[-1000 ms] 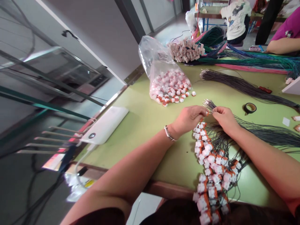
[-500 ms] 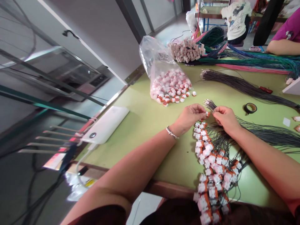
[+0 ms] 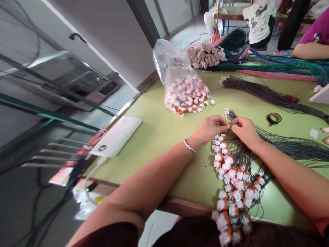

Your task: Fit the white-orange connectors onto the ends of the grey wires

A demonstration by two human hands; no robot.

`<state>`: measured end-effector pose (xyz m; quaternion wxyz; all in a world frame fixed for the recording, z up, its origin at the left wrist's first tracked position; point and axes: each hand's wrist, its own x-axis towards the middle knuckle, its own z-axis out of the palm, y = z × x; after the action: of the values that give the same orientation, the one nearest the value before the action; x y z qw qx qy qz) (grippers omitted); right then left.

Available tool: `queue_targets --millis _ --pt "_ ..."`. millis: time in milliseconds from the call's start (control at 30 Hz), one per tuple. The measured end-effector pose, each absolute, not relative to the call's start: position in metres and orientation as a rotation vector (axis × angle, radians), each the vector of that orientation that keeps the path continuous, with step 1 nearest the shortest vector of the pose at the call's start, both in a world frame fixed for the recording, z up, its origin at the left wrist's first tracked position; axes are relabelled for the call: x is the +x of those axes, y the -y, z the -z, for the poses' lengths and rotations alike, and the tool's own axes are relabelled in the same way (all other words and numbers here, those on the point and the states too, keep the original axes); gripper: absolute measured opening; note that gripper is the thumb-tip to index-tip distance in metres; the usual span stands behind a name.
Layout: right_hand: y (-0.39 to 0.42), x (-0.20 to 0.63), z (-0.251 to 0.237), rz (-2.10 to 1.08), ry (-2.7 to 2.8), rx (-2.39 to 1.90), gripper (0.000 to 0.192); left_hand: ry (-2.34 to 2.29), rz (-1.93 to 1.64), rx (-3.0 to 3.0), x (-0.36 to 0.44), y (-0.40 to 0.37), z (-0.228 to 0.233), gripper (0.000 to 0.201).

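- Between the two hands, just above the surface point(image 3: 144, 144), I can make out a small connector point(image 3: 229, 127), orange where it shows, mostly hidden by fingertips.
- Left hand point(image 3: 212, 128): its grip is narrow, thumb and finger pinched on that connector.
- Right hand point(image 3: 244, 130): its grip is closed around thin grey wires point(image 3: 290, 140), their bright metal tips point(image 3: 229, 114) poking out past the fingers.
- To my mind, joining the two goes best with one wire pinched close behind its tip, lined up straight with the hole and pushed without bending; a light tug would test the seat.
- Below the hands hangs a string of wired connectors point(image 3: 231, 178), blocky, hard-looking, white with orange, spilling over the near edge; slack here should help avoid snags.
- Beyond the left hand slumps a clear, crinkled bag point(image 3: 160, 56), loose connectors at its mouth.
- Past the right hand sit a black tape ring point(image 3: 270, 120) and a dark, ropy wire bundle point(image 3: 267, 94).
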<state>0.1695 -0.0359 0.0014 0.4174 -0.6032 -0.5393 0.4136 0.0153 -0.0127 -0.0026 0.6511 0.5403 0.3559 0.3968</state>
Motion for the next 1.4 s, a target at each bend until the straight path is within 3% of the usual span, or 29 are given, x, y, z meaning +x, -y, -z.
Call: queue_targets --millis 600,767,833,967,1033,1133,1267,1400 --pt "0.035 0.171 -0.003 -1.165 1.260 -1.381 0.013 -0.801 -0.867 1.190 0.002 0.010 -0.012 0.019" --pt "0.035 0.172 0.000 -1.160 1.145 -1.330 0.019 -0.999 -0.438 1.674 -0.022 -0.005 -0.028 0.015" --pt "0.036 0.172 0.000 -1.144 1.134 -1.333 0.020 -1.150 -0.443 1.863 -0.023 -0.015 -0.030 0.015" --pt "0.037 0.171 0.000 -1.127 1.161 -1.339 0.017 -1.654 -0.755 2.085 -0.006 -0.045 -0.022 0.033" --pt "0.036 0.172 0.001 -1.154 1.147 -1.324 0.015 -1.731 -0.734 2.194 0.006 -0.064 -0.018 0.043" --pt "0.036 0.173 0.002 -1.169 1.125 -1.342 0.016 -1.811 -0.500 2.266 0.020 -0.086 -0.013 0.034" --pt "0.038 0.174 0.001 -1.158 1.144 -1.400 0.014 -1.703 -0.534 2.222 0.024 -0.085 -0.014 0.019" --pt "0.039 0.173 -0.001 -1.130 1.185 -1.394 0.013 -1.293 -0.815 1.684 0.011 -0.050 -0.016 0.022"
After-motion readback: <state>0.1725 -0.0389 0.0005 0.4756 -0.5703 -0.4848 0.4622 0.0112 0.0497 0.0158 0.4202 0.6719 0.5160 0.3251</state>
